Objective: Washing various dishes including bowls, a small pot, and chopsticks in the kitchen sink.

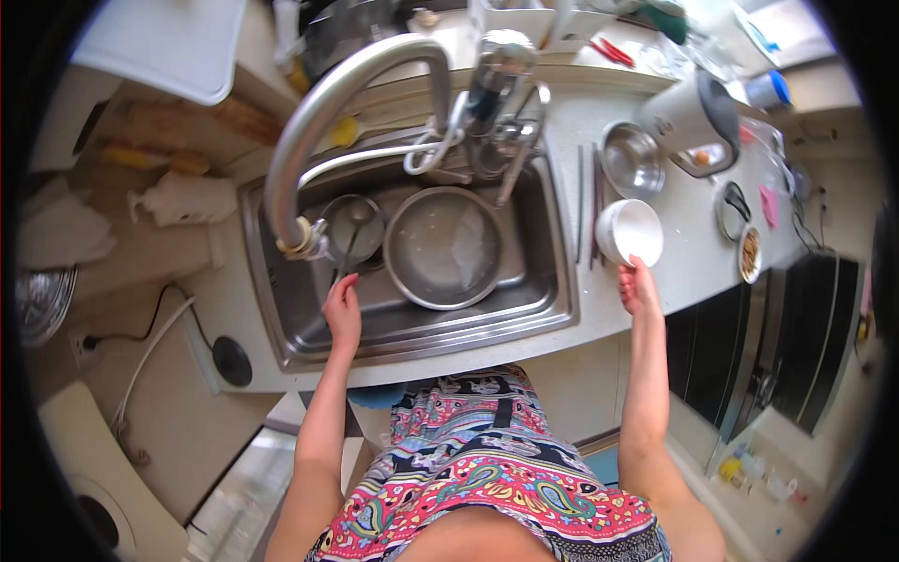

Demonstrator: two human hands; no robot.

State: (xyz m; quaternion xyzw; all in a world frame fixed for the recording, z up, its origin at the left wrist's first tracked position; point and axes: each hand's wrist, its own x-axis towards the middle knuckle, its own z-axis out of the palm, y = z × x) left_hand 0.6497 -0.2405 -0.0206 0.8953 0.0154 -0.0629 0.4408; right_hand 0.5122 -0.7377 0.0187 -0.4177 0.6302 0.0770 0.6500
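My left hand point(343, 308) is over the left part of the stainless steel sink point(365, 330), gripping the handle of a metal spoon or small ladle point(359, 214). The round end of that utensil is over a small round vessel point(338, 242); whether it touches the inside is hard to tell. Beside this vessel, a wide metal basin point(444, 298) with cloudy water sits in the sink. My right hand point(638, 286) holds a white bowl point(635, 232) by its near rim, at the counter right of the sink. Stacked bowls may be in that grip; I cannot tell.
A curved faucet point(309, 112) arches over the sink's left side. Chopsticks point(595, 204) lie right of the sink, near a metal bowl point(633, 161) and an electric kettle point(692, 119). A small dish of food point(750, 254) stands near the counter's right edge.
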